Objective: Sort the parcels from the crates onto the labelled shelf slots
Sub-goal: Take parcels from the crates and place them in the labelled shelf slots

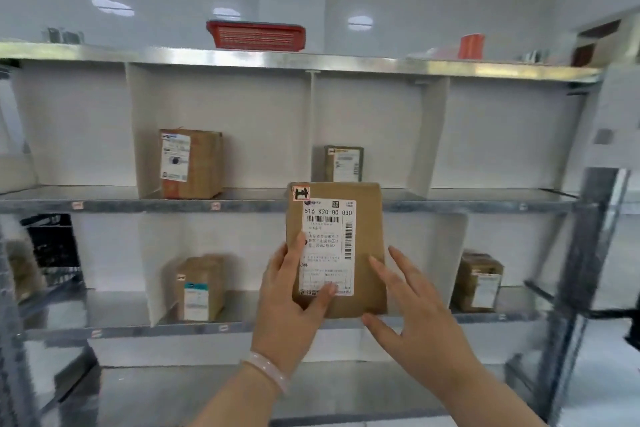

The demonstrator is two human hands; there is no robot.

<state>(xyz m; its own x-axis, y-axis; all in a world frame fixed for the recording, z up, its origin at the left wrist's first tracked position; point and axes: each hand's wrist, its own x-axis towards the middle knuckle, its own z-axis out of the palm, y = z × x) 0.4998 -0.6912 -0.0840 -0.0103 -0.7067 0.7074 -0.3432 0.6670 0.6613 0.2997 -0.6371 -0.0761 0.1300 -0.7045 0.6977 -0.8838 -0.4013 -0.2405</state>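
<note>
While you hold the parcel [367, 218] upright in front of the shelf [450, 205], level with the gap between its two rows and inside no slot yet, only your left hand [294, 305] truly has it. The thumb lies across the bottom of the label [329, 246], and the other fingers wrap round the left edge and behind. Your right hand [415, 319] is spread, fingers straight, at the lower right corner. It seems to brush the cardboard, though from this angle I cannot tell whether it really touches.

That one-sided grip is the main risk, in my judgement. It sits low on a tall pack, so a quick reach could tip the top away or let the pack slide under your thumb. Settle the right hand against it before you stretch.

The other risk is the wrong slot. The small tags [215, 206] on the shelf edge are too blurred to read here, so match the code to them with care. The slot just behind already holds a small box [344, 163], and a careless push could knock it over.

The parcel itself is a flat brown cardboard pack, taller than wide. Its white label covers the left of the face and carries barcodes and the print "516 K20-00 030". A red-edged sticker [300, 193] sits at the top left corner. It looks stiff and light, with its corners intact.
</note>
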